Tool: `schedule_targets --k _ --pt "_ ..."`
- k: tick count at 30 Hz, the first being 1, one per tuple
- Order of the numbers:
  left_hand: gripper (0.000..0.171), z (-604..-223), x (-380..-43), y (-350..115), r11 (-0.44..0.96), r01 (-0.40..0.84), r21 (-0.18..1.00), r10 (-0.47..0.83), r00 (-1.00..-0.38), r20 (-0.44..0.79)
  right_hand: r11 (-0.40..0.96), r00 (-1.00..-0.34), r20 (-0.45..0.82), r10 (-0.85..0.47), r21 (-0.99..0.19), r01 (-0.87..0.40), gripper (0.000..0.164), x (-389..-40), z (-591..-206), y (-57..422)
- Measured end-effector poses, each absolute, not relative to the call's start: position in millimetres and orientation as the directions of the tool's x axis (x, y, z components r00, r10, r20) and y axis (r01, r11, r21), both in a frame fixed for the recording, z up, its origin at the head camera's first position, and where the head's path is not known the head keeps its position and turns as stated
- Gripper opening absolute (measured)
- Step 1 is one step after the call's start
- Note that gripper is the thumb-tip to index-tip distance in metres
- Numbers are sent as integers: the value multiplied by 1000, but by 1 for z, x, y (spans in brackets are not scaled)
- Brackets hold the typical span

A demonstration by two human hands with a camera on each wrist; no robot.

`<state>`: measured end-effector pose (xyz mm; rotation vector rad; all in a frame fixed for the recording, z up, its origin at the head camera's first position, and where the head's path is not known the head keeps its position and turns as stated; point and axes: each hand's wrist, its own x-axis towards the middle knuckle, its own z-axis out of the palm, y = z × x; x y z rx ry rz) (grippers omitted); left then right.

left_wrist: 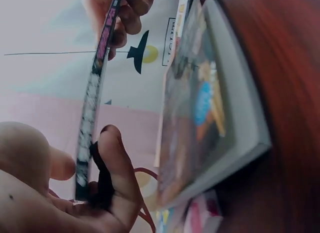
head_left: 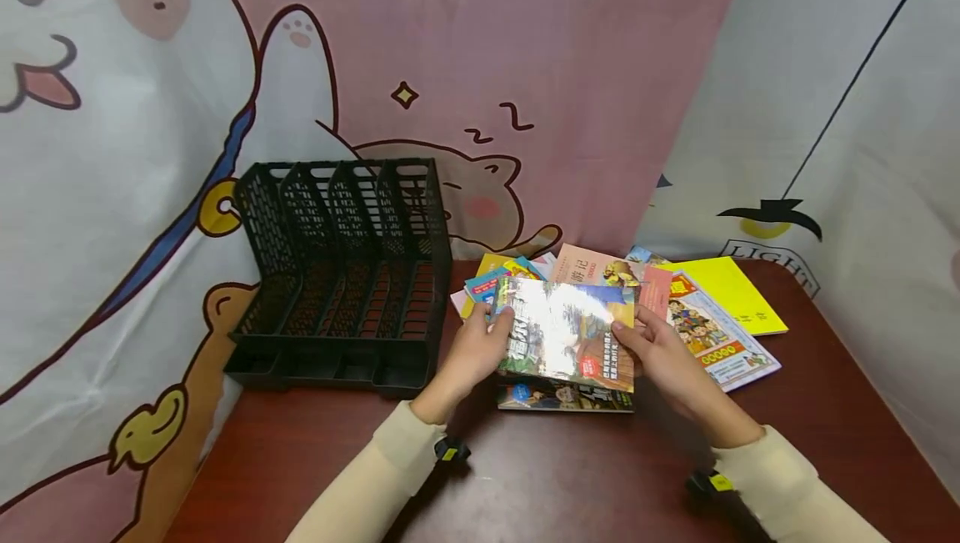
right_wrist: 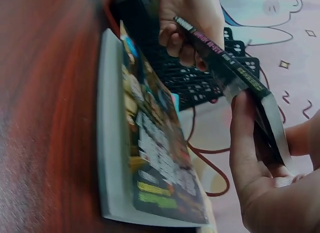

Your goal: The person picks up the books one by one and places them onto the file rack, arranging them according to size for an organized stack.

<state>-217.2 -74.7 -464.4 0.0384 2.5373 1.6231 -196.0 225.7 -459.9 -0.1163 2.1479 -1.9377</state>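
A thin glossy book (head_left: 566, 334) is held between both hands, raised above the table, glare whitening much of its cover. My left hand (head_left: 477, 347) grips its left edge, thumb over the cover and fingers underneath. At the opposite edge my right hand (head_left: 663, 355) pinches it the same way. The right wrist view shows the held book's dark spine (right_wrist: 220, 53) with printed lettering. Below it lies another dark-covered book (head_left: 566, 398), mostly hidden from the head view; its pale page edges (right_wrist: 111, 133) show in the right wrist view.
Left on the table stands a black file rack (head_left: 337, 351) with several slots. Behind the hands lie a pink book (head_left: 581, 263), a comic-covered book (head_left: 716, 334), a yellow book (head_left: 731, 293) and several small colourful ones. A printed cloth (head_left: 585, 93) hangs behind the table (head_left: 322, 460).
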Motion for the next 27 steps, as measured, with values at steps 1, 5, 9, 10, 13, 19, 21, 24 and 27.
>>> schedule_targets --k 1,5,9,10,13,19,21,24,27 --pt "50 -467 -217 -75 413 -52 909 87 -992 -96 119 -966 -130 -223 -987 105 45 -196 -462 224" --pt "48 -474 -219 -76 366 -53 929 85 -992 -90 135 -966 -134 -222 -985 106 50 -197 -466 221" --pt "45 -476 -225 -77 347 -29 937 75 -995 -59 130 -960 -140 -242 -985 111 52 -200 -468 222" --pt "47 -474 -226 -78 342 -24 939 75 -996 -53 125 -959 -143 -243 -985 116 50 -201 -468 222" --pt "49 -468 -231 -81 310 15 951 90 -996 -14 114 -959 -141 -246 -987 116 47 -206 -465 227" --pt "42 -452 -243 -83 267 64 962 188 -982 13 154 -946 -158 -283 -981 117 60 -220 -455 244" --pt "43 -449 -245 -82 303 86 949 227 -974 16 192 -929 -173 -328 -975 114 60 -225 -452 249" --pt "51 -442 -247 -81 360 124 925 288 -957 16 253 -892 -219 -395 -960 123 60 -231 -449 253" --pt "53 -439 -249 -79 380 168 910 360 -933 21 336 -855 -256 -452 -936 103 63 -235 -449 253"
